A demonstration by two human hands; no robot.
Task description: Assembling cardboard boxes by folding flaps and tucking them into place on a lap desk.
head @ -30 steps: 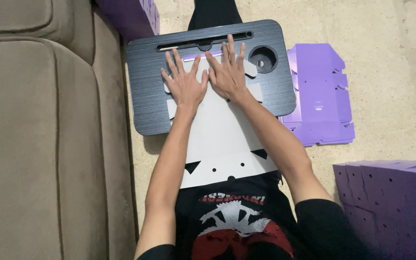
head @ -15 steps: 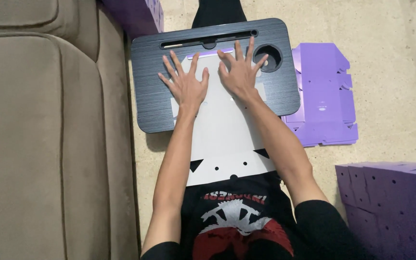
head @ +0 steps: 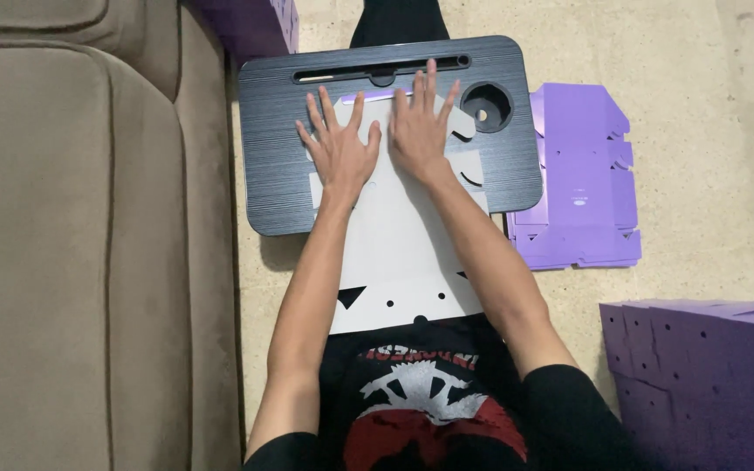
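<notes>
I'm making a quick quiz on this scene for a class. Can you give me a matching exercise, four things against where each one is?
Things:
1. white die-cut sheet
2. stack of flat purple sheets
3. sofa
4. round cup hole

Places:
A. along the left edge of the picture
B. in the lap desk's top right corner
C. flat under both the left hand and the right hand
D. on the floor, just right of the lap desk

Pairs: 1-C, 2-D, 3-A, 4-B
</notes>
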